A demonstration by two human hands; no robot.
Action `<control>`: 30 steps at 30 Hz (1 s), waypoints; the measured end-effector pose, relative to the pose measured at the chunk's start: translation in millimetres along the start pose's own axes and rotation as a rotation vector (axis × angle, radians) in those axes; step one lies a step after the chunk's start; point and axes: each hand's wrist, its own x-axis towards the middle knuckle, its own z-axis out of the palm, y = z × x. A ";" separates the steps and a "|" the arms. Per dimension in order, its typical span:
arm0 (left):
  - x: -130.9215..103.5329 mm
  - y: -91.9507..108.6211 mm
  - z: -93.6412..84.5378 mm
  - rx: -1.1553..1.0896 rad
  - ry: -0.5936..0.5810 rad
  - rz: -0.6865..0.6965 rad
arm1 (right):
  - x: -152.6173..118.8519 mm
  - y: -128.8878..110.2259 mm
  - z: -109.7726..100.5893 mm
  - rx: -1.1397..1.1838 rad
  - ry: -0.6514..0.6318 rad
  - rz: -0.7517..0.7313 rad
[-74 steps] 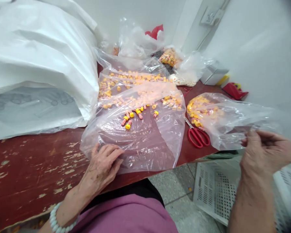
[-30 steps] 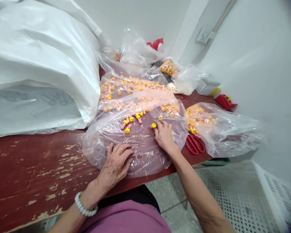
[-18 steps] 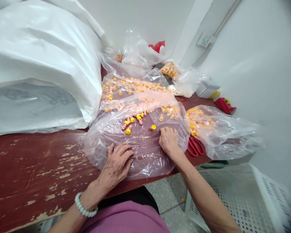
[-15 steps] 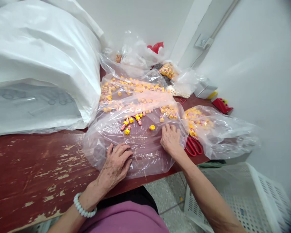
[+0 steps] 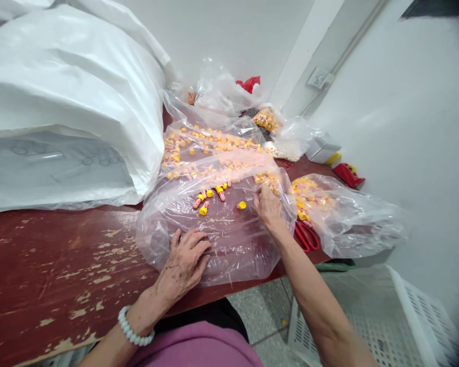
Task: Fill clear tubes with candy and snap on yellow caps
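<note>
A large clear plastic bag point(image 5: 229, 265) is spread on the red table, with many small yellow-capped pieces point(image 5: 225, 171) in and under its film. Several of these, with red-and-white patterned bodies, lie loose toward me, and one yellow-capped piece point(image 5: 241, 205) sits apart. My left hand point(image 5: 185, 257) rests open on the near left part of the plastic, fingers stretched out. At the right, near a cluster of yellow caps, my right hand point(image 5: 268, 206) has its fingers curled down and drawn together. Its fingertips are hidden, so anything between them cannot be made out.
Red-handled scissors point(image 5: 306, 235) lie right of the bag, beside another clear bag of yellow pieces point(image 5: 313, 196). A big white sack point(image 5: 72, 92) fills the left. Behind are more bags point(image 5: 265, 120), a white box point(image 5: 321, 150) and a red tape dispenser point(image 5: 349, 175). Below right stands a white crate point(image 5: 398, 306).
My right hand has moved slightly away from me toward the yellow caps, and its fingers have curled in. My left hand stays on the plastic. The view has shifted a little.
</note>
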 end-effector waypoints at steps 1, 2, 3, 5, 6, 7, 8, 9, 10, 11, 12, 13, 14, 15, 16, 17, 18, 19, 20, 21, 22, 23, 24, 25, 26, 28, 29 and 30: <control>-0.1 -0.4 0.4 -0.001 -0.001 0.000 | 0.9 -3.2 -0.6 0.016 -0.026 -0.036; -0.2 -0.9 0.8 -0.001 -0.001 0.000 | 2.1 -6.7 -0.5 0.028 -0.052 -0.072; -0.3 -1.3 1.1 -0.002 -0.001 -0.001 | 3.4 -10.2 0.3 0.041 -0.079 -0.109; -0.6 -1.9 1.5 -0.003 -0.003 0.000 | 7.0 -15.5 3.2 0.057 -0.123 -0.163; -0.8 -2.1 1.6 -0.004 -0.005 0.000 | 9.3 -17.0 4.9 0.058 -0.138 -0.175; -1.0 -2.3 1.7 -0.005 -0.007 0.000 | 11.8 -17.8 6.4 0.054 -0.149 -0.178; -1.1 -2.5 1.8 -0.006 -0.007 -0.001 | 14.5 -18.0 7.6 0.047 -0.156 -0.174; -1.3 -2.7 1.9 -0.008 -0.007 -0.001 | 17.5 -17.7 8.5 0.037 -0.159 -0.165; -1.4 -2.9 2.1 -0.010 -0.006 -0.002 | 20.6 -17.1 9.1 0.026 -0.160 -0.153; -1.4 -3.0 2.3 -0.012 -0.004 0.000 | 23.8 -16.4 9.5 0.013 -0.161 -0.141; -1.4 -3.2 2.6 -0.012 -0.003 0.001 | 27.0 -15.6 9.9 0.001 -0.164 -0.130; -1.4 -3.4 2.8 -0.012 -0.002 0.002 | 30.0 -14.9 10.4 -0.010 -0.169 -0.124; -1.4 -3.6 3.0 -0.011 -0.001 0.002 | 32.7 -14.1 11.0 -0.019 -0.176 -0.121; -1.4 -3.8 3.2 -0.011 0.002 0.001 | 35.1 -13.5 11.8 -0.027 -0.183 -0.120; -1.4 -3.9 3.2 -0.012 0.006 0.000 | 36.8 -12.9 12.7 -0.034 -0.188 -0.117; -1.4 -3.9 3.2 -0.014 0.011 -0.001 | 37.9 -12.5 13.7 -0.041 -0.191 -0.112; -1.4 -3.9 3.2 -0.016 0.014 0.000 | 38.3 -12.2 14.7 -0.046 -0.195 -0.105; -1.5 -3.8 3.0 -0.018 0.017 0.002 | 37.9 -12.2 15.7 -0.049 -0.199 -0.099; -1.4 -3.6 2.7 -0.020 0.018 0.005 | 36.9 -12.5 16.6 -0.050 -0.203 -0.096; -1.4 -3.4 2.4 -0.021 0.020 0.006 | 35.3 -13.1 17.5 -0.047 -0.208 -0.095; -1.3 -3.1 2.0 -0.021 0.024 0.006 | 33.2 -14.0 18.3 -0.042 -0.212 -0.099; -1.2 -2.6 1.5 -0.020 0.029 0.007 | 30.9 -15.0 19.2 -0.035 -0.213 -0.104; -1.0 -2.1 1.0 -0.018 0.031 0.008 | 28.5 -16.0 19.9 -0.027 -0.212 -0.110; -0.8 -1.6 0.5 -0.016 0.032 0.009 | 26.3 -17.1 20.6 -0.017 -0.210 -0.114; -0.6 -1.0 -0.1 -0.014 0.029 0.008 | 24.2 -17.9 21.1 -0.007 -0.206 -0.118; -0.3 0.0 -1.0 -0.007 0.018 0.004 | 21.3 -18.8 21.4 0.020 -0.194 -0.115; -0.2 0.3 -1.2 -0.004 0.012 0.002 | 20.4 -18.9 21.0 0.037 -0.189 -0.109; -0.2 0.4 -1.3 -0.001 0.007 -0.001 | 19.7 -18.9 20.4 0.057 -0.184 -0.103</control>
